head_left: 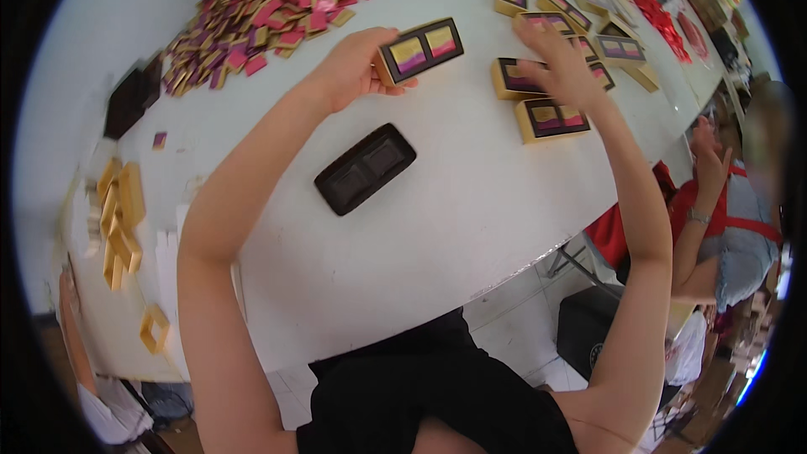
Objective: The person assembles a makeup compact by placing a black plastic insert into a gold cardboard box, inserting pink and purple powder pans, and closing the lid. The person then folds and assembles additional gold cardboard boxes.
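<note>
My left hand [357, 67] is closed round the end of a gold box [421, 50], raised off the table. Inside the box a dark insert holds two wrapped packets, coloured gold, purple and pink. On the right, my right hand [559, 67] hangs over a group of similar filled boxes [551, 120] with its fingers apart. Whether its fingertips touch any of them I cannot tell. A dark two-compartment tray [366, 169] lies by itself on the table between my arms, with nothing in its compartments.
A big heap of small pink, purple and gold packets [277, 13] covers the far left. Stacked dark trays [133, 102] and gold box sleeves [122, 219] lie at the left. Red ribbon-like material [654, 15] is at the far right. Other people sit at both sides.
</note>
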Motion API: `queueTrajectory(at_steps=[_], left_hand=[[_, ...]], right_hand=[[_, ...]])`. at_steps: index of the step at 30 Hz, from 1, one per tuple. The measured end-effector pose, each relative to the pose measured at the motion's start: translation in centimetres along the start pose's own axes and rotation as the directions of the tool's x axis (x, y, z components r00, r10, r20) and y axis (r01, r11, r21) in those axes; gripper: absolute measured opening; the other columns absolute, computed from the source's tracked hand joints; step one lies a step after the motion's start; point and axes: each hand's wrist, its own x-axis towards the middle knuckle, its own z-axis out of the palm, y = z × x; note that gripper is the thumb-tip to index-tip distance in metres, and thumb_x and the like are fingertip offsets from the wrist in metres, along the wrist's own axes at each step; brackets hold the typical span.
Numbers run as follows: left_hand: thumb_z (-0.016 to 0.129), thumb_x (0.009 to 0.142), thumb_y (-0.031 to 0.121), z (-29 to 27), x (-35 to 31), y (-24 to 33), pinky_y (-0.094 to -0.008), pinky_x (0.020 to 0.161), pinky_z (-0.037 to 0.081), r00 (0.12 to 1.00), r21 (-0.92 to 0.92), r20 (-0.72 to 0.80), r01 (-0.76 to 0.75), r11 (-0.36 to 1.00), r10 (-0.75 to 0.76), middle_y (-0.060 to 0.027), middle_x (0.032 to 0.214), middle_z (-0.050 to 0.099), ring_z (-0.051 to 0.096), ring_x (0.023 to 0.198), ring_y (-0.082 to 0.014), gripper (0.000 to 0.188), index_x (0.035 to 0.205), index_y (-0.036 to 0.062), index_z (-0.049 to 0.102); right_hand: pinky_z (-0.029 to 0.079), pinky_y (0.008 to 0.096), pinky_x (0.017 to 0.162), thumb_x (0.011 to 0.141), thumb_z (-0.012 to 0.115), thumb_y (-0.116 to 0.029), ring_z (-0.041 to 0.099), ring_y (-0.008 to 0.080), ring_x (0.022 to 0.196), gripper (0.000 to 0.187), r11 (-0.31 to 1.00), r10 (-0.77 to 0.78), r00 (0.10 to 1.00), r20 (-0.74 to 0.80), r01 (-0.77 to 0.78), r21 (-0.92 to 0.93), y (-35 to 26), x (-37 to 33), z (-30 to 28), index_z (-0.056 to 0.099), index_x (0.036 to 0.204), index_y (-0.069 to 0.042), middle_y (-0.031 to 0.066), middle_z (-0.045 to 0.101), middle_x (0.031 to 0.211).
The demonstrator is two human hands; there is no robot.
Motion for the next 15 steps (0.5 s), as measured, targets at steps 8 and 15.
queueTrajectory(at_steps=[8, 15], left_hand=[[0.034, 0.107, 0.036, -2.8, -7.1, -0.8, -0.0348, 0.074, 0.062, 0.997, 0.046, -0.072, -0.016, 0.999, 0.020, -0.0175, 0.108, 0.066, 0.072, 0.088, -0.0272, 0.048, 0.122, -0.0062, 0.051], [0.042, 0.105, 0.040, -8.3, -12.2, -2.9, -0.0340, 0.070, 0.060, 0.933, 0.231, -0.357, 0.047, 0.972, 0.040, -0.0132, 0.096, 0.070, 0.071, 0.085, -0.0237, 0.049, 0.113, -0.0043, 0.061]], right_hand=[[0.024, 0.0656, 0.112, 0.096, 0.055, -0.049, 0.032, 0.0313, 0.146, 0.062, 0.978, 0.186, 0.973, -0.140, -0.197, -0.074, 0.0, -1.6, 2.5, 0.044, 0.148, -0.019, 0.0053, 0.042, 0.154], [0.039, 0.0514, 0.108, 0.082, 0.077, -0.026, 0.040, 0.0373, 0.139, 0.066, 0.824, -0.486, 0.842, -0.234, 0.531, 0.198, -18.0, -4.2, -1.0, 0.050, 0.141, -0.014, 0.0122, 0.045, 0.149]])
